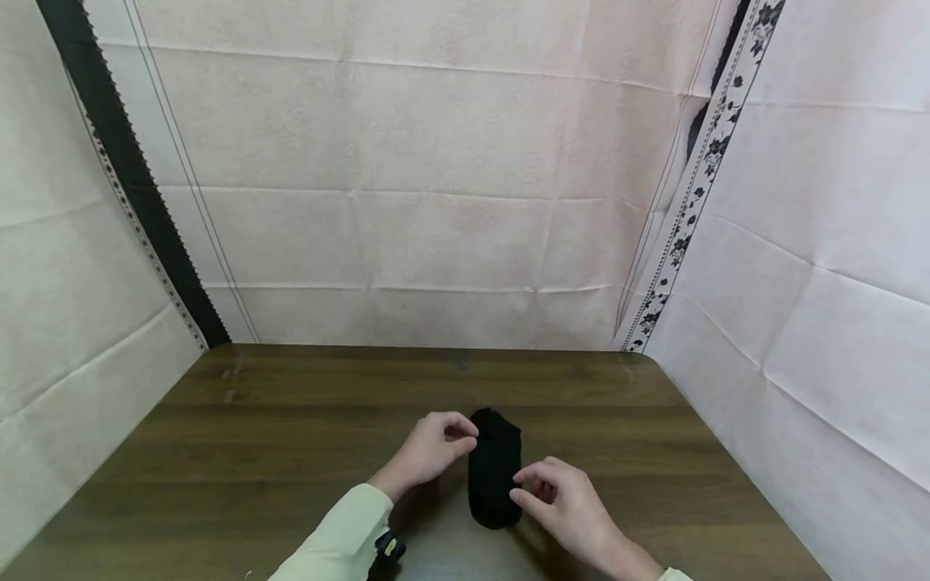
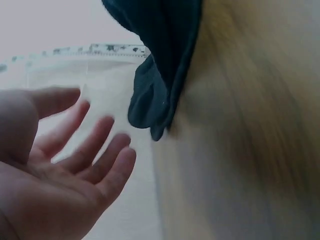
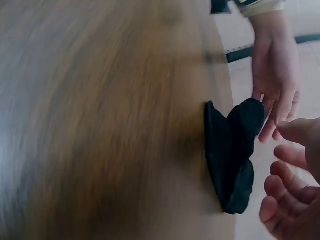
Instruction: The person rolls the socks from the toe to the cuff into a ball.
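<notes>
A folded black cloth piece, sock-like in shape (image 1: 495, 476), lies lengthwise on the wooden table between both hands. My left hand (image 1: 429, 448) is by its upper left edge. The left wrist view shows this hand's loosely bent fingers (image 2: 117, 172) apart from the dark fabric (image 2: 167, 55). Near the lower right edge is my right hand (image 1: 563, 500), thumb and fingers parted. In the right wrist view the right hand's fingers (image 3: 281, 172) stand off the cloth, and its folds rise from the tabletop. Neither hand grips anything.
The brown wood-grain table (image 1: 305, 436) spreads around the cloth. Pale creased fabric (image 1: 436, 161) hangs behind the table's back edge, with more on both sides. A dark strip (image 1: 145, 177) runs down the left corner and a floral border (image 1: 690, 210) down the right.
</notes>
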`<state>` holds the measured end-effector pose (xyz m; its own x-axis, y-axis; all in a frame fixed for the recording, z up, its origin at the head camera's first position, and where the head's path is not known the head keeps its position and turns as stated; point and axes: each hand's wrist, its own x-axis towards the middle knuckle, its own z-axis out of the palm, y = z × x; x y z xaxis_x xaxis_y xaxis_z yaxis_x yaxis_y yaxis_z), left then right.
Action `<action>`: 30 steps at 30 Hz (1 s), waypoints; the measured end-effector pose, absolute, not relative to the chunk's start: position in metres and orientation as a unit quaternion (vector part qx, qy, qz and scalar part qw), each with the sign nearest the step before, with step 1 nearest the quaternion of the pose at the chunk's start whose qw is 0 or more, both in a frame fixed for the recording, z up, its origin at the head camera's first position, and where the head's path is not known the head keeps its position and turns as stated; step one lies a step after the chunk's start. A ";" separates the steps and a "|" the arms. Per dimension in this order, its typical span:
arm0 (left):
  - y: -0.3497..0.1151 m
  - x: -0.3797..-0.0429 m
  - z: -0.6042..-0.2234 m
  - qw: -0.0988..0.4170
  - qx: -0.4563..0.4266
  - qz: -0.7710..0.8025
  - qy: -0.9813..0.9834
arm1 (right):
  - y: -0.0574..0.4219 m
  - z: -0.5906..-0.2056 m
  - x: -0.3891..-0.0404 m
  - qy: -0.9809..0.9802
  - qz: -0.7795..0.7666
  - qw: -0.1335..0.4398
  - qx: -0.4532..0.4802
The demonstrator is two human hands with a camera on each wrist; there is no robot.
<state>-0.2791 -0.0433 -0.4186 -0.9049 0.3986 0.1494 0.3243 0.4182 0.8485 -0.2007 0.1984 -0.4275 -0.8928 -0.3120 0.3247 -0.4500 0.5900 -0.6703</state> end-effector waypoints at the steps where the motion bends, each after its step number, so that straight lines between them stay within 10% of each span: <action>1: -0.046 -0.274 -0.416 0.040 0.229 0.476 0.848 | 0.198 -0.427 -0.200 -0.887 0.381 0.106 0.237; 9: -0.052 -0.241 -0.410 0.054 0.329 0.337 0.880 | 0.195 -0.430 -0.197 -0.879 0.229 0.211 0.362; 30: -0.035 -0.225 -0.425 0.032 0.409 0.204 0.889 | 0.188 -0.440 -0.193 -0.906 0.196 0.115 0.357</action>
